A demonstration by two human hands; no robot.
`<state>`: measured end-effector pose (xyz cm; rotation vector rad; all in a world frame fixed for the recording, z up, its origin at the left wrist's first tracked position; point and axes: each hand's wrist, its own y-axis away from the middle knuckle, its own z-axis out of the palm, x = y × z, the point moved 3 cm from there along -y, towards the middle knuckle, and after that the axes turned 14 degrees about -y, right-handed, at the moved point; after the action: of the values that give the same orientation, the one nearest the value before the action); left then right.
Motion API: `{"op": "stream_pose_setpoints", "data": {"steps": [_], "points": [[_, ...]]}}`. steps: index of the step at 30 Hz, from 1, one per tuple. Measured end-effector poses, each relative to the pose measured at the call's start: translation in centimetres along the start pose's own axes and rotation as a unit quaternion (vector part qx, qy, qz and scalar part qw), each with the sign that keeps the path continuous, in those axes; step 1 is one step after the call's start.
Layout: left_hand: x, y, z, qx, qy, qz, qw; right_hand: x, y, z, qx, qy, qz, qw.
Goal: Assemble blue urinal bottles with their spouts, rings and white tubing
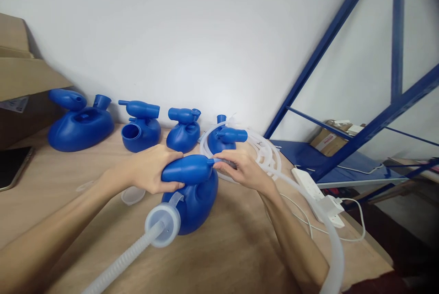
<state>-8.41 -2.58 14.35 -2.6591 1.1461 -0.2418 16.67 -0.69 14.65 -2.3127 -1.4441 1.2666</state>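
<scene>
My left hand (151, 170) is closed round a blue plastic funnel piece (188, 169) with a narrow nozzle pointing right. At that nozzle, my right hand (242, 168) pinches the end of a clear tube (216, 160); whether the tube is over the nozzle I cannot tell. Under the funnel piece stands a blue urinal bottle (197, 211), partly hidden by it and by my left hand. A translucent cap (162, 224) with a strap sits at the bottle's front, and a ribbed hose (128, 259) runs from it towards me.
Several similar blue urinal bottles (80, 129) line the wall, each with a funnel piece on top. Coiled clear tubing (274, 161) lies behind my right hand. A power strip (308, 189), a phone (13, 166), a cardboard box (30, 74) and a blue shelf frame (329, 29) surround the wooden table (247, 253).
</scene>
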Motion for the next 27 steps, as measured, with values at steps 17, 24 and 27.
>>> {"op": "stream_pose_setpoints", "data": {"steps": [17, 24, 27], "points": [[-0.3, -0.3, -0.3, -0.074, 0.066, -0.064, 0.993, 0.3, 0.2, -0.2, 0.016, 0.145, -0.094, 0.985], [-0.4, -0.1, -0.3, -0.073, 0.049, -0.095, 0.992, 0.0, 0.2, -1.4, -0.031, 0.21, -0.056, 0.976], [-0.5, -0.1, -0.1, -0.066, 0.042, -0.084, 0.993, -0.6, 0.8, -3.1, -0.064, 0.16, 0.027, 0.985]]}}
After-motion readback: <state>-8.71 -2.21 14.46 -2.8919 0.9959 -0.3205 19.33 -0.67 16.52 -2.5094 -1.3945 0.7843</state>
